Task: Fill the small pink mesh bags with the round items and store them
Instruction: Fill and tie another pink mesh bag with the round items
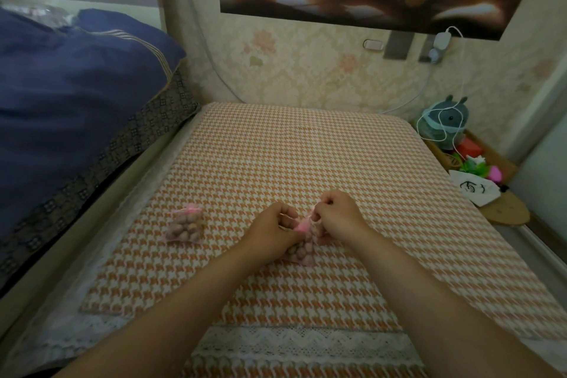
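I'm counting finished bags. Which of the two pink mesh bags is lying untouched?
The pink mesh bag on the left, lying alone on the houndstooth cloth. The other bag is held between the left hand and right hand.

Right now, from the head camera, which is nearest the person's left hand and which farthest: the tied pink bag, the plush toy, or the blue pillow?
From the left hand:
1. Tied pink bag, on the cloth to its left.
2. Blue pillow, far left.
3. Plush toy, back right corner.

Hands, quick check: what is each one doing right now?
Left hand: fingers closed on the pink mesh bag.
Right hand: fingers pinched on the same bag's top.
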